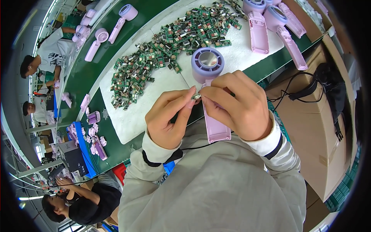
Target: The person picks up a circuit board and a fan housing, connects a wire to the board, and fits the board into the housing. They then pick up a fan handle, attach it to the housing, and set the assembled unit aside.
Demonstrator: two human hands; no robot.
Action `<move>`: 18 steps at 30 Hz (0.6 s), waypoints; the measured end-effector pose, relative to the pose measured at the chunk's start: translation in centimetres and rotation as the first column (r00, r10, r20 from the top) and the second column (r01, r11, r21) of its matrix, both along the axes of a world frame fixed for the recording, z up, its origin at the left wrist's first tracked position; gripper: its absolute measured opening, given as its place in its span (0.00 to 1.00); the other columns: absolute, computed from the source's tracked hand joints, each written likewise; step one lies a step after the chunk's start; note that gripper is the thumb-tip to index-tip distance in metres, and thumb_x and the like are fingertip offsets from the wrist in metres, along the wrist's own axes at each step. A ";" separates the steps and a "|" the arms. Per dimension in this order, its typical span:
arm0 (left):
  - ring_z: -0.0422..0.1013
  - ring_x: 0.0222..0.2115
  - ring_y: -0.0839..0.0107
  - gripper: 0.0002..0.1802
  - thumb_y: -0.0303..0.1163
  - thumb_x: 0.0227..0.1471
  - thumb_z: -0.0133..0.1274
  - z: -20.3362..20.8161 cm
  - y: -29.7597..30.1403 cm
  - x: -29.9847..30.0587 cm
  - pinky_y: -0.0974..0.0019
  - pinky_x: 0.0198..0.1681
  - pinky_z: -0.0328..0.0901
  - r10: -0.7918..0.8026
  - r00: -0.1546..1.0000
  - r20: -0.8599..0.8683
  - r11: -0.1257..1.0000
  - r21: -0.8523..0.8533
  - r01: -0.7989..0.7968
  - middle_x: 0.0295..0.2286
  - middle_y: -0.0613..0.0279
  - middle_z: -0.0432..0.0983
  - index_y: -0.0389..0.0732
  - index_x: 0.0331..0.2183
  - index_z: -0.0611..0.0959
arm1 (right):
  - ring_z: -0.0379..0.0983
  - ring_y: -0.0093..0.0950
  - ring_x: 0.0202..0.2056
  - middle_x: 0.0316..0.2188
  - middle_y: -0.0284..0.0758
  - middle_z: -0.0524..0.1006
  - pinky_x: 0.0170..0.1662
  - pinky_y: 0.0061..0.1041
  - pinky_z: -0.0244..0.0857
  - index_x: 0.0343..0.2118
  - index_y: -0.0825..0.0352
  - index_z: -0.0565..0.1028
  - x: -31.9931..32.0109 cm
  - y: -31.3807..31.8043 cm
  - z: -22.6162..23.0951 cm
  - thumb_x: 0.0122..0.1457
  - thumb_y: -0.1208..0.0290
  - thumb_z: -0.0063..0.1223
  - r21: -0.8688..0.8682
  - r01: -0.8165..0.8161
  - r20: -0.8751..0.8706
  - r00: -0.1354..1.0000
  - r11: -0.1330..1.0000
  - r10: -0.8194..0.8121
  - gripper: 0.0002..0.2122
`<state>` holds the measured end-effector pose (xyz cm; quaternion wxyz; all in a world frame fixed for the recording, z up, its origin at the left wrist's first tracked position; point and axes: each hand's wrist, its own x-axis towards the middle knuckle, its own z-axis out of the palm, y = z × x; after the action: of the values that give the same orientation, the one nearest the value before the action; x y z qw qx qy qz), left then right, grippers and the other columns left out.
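Observation:
Between the fingertips of both hands is a small circuit board (pixel 196 96), partly hidden by the fingers. My left hand (pixel 170 116) pinches it from the left, thumb and forefinger together. From the right, my right hand (pixel 241 104) closes on its other side, above a handheld fan (pixel 208 63). The fan has a purple round head and a pink open handle shell (pixel 216 125) that points toward me. Whether the right hand also touches the shell, I cannot tell. A large heap of green circuit boards (pixel 166 46) lies beyond on a white foam sheet (pixel 170 87).
More pink handle shells with fan heads (pixel 258 33) lie at the far right. Finished-looking fans (pixel 101 36) rest on the green bench at the far left. A blue bin (pixel 83 149) holds pink parts. A cardboard box (pixel 309 127) stands right; co-workers (pixel 85 205) sit left.

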<state>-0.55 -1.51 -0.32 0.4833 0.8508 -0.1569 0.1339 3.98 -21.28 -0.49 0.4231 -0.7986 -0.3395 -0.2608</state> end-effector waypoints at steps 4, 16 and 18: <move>0.78 0.34 0.65 0.19 0.14 0.54 0.58 0.0 -1.0 -0.8 0.69 0.37 0.72 0.073 0.994 0.080 0.986 0.142 -0.084 0.38 0.51 0.80 0.34 0.48 0.84 | 0.71 0.33 0.25 0.25 0.34 0.74 0.29 0.29 0.66 0.31 0.69 0.80 -0.8 0.5 -0.2 0.42 0.82 0.66 0.062 0.024 -0.048 0.999 0.998 -0.021 0.11; 0.80 0.42 0.64 0.22 0.12 0.53 0.57 0.3 -1.2 -1.7 0.66 0.41 0.76 0.072 0.956 0.286 0.952 0.266 -0.152 0.45 0.49 0.75 0.30 0.51 0.81 | 0.71 0.30 0.23 0.24 0.34 0.75 0.27 0.27 0.64 0.31 0.70 0.81 -1.5 1.4 0.3 0.46 0.82 0.68 0.193 -0.020 -0.190 0.980 0.981 0.057 0.08; 0.78 0.43 0.65 0.30 0.12 0.53 0.57 1.8 -0.7 -1.7 0.65 0.43 0.75 0.009 1.000 -0.019 1.000 0.024 -0.008 0.48 0.50 0.73 0.32 0.58 0.74 | 0.71 0.29 0.23 0.25 0.34 0.75 0.26 0.26 0.64 0.31 0.70 0.81 -1.3 1.4 0.5 0.47 0.82 0.68 0.212 -0.036 -0.184 0.980 0.977 0.076 0.08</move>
<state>-2.25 -2.22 1.51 0.4738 0.8585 -0.1503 0.1259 2.72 -19.93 0.04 0.5418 -0.7616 -0.2905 -0.2049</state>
